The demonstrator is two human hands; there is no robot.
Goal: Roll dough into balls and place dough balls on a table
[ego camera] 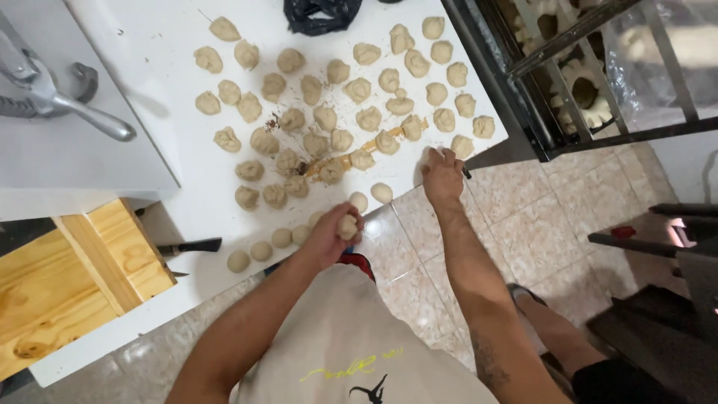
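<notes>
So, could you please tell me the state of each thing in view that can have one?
Left hand: closed around a dough ball.
Right hand: pressing on a dough piece at the table edge.
Rough dough pieces: unshaped, spread over the white table.
Smooth dough balls: rounded, lined along the near edge.
Scraper: lying flat.
Rack: holds ring-shaped dough.

My right hand [443,173] covers whatever lies under its palm, perhaps a dough piece. My left hand [333,236] wraps most of a dough ball [347,227]. The black bag [321,13] and the metal press [45,90] run off the picture's edges.
</notes>
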